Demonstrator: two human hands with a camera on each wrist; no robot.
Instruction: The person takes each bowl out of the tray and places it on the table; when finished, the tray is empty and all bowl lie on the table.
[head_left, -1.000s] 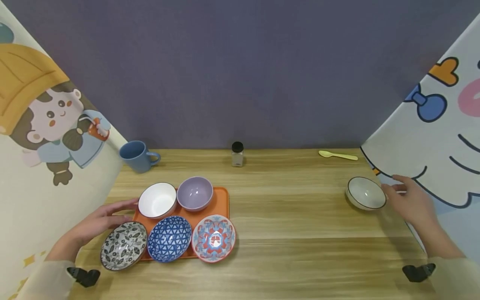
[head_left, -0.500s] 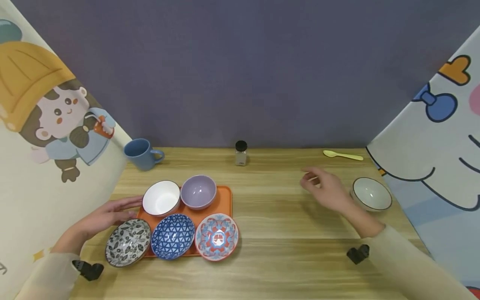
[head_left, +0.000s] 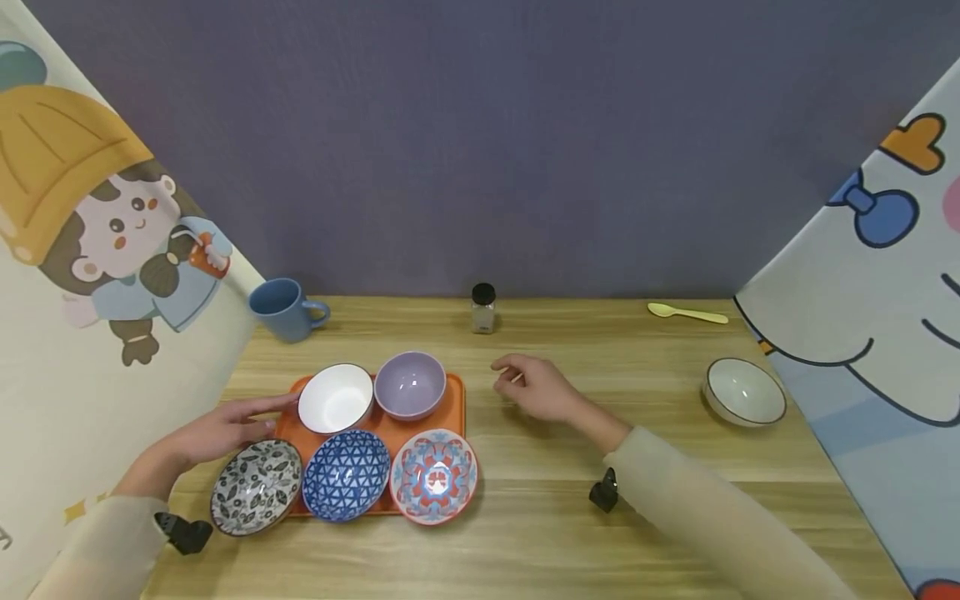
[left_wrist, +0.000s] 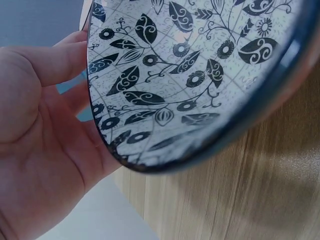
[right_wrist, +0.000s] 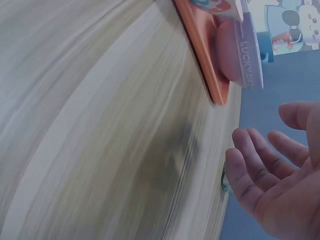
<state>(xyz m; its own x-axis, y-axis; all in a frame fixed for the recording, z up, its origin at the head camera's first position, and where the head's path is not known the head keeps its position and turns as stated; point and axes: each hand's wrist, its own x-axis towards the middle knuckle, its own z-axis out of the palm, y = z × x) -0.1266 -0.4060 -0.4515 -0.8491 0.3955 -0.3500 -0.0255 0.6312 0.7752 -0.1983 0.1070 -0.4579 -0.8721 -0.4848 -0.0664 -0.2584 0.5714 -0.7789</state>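
The left hand [head_left: 221,429] has its fingers stretched out against the left side of the white bowl [head_left: 335,398], which touches the purple bowl [head_left: 410,385]. Just below that hand lies the black-and-white leaf bowl [head_left: 257,487], which fills much of the left wrist view [left_wrist: 175,75]. Beside it are a blue patterned bowl [head_left: 347,475] and a red-and-blue flower bowl [head_left: 434,477], all on or overlapping an orange tray [head_left: 454,408]. Right of the tray, the right hand [head_left: 542,390] hovers over the wood with loosely bent fingers, holding nothing; the right wrist view shows its fingers apart.
A blue mug [head_left: 281,310] stands at the back left, a small black-capped jar [head_left: 483,308] at the back middle. On the right are a yellow spoon [head_left: 686,313] and a pale dark-rimmed bowl [head_left: 744,392]. Walls border the back and both sides.
The right hand has left the pale bowl and moved far left toward the tray. The white and purple bowls have shifted slightly right on the tray, the left hand following the white one.
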